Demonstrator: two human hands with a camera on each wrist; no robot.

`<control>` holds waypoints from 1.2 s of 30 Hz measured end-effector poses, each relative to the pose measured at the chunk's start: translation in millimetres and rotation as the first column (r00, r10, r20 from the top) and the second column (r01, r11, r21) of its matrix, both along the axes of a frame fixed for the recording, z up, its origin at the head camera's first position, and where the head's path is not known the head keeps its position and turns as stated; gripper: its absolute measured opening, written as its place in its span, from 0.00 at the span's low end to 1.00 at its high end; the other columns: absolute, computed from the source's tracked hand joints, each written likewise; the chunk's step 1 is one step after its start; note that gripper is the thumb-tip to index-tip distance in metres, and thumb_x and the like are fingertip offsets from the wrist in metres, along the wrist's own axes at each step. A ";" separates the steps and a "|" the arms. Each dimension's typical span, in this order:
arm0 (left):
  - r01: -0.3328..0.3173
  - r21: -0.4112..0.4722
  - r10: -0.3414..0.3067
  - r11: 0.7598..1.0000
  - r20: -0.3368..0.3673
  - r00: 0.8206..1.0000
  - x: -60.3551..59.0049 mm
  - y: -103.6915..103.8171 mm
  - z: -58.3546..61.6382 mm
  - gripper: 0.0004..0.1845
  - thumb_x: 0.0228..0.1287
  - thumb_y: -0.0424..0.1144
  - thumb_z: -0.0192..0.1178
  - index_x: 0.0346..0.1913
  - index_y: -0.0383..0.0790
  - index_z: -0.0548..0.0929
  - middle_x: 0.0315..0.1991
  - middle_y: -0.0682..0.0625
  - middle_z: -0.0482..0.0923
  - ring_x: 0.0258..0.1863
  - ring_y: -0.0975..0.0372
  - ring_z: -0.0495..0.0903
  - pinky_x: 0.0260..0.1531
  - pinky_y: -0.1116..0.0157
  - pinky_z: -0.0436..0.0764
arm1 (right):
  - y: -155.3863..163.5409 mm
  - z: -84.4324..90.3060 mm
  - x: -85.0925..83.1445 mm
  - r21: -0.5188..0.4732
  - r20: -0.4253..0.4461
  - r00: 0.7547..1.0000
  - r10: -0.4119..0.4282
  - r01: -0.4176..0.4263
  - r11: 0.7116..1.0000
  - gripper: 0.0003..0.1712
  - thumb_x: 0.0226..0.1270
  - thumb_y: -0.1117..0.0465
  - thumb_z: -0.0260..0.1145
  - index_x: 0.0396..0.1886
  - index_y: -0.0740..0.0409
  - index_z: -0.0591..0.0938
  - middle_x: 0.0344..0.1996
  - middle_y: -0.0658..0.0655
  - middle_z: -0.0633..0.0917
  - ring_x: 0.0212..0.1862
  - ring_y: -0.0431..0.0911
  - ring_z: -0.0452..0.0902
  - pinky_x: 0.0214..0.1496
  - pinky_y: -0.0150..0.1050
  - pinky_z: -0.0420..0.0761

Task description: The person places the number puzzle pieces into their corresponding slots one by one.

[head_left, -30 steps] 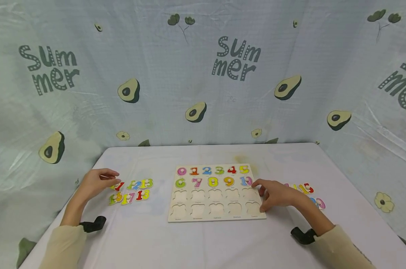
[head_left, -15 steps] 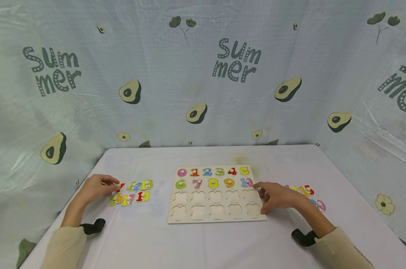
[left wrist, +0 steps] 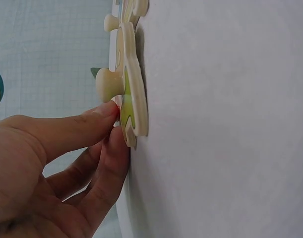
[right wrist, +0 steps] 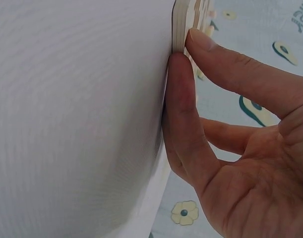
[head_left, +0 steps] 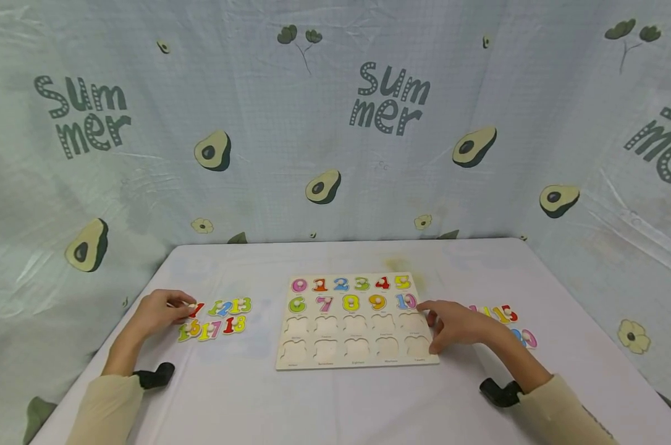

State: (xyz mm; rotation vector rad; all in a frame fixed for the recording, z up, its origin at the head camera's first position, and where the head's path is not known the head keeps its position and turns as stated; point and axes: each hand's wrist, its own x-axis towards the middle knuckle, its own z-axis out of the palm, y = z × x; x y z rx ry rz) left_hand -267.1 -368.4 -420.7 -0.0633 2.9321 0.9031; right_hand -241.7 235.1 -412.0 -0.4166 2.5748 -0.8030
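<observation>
Left hand [head_left: 159, 313] apparently on red piece [head_left: 199, 309]

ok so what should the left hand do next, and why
I'd probably lift the red piece and bring it over to the board's third row. The left hand seems to have it pinched already, the top two rows are filled, the hollows below are unfilled, and the right hand holds the board's edge.
</observation>
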 end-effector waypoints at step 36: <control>0.046 -0.036 -0.049 0.998 -0.094 0.994 4.3 30.4 28.1 0.13 0.72 0.34 0.63 0.50 0.26 0.84 0.39 0.36 0.85 0.33 0.55 0.83 0.35 0.64 0.82 | -0.1 0.4 0.4 0.002 -0.011 1.000 0.013 -0.013 1.000 0.48 0.50 0.64 0.82 0.71 0.64 0.72 0.46 0.57 0.81 0.43 0.47 0.75 0.43 0.40 0.77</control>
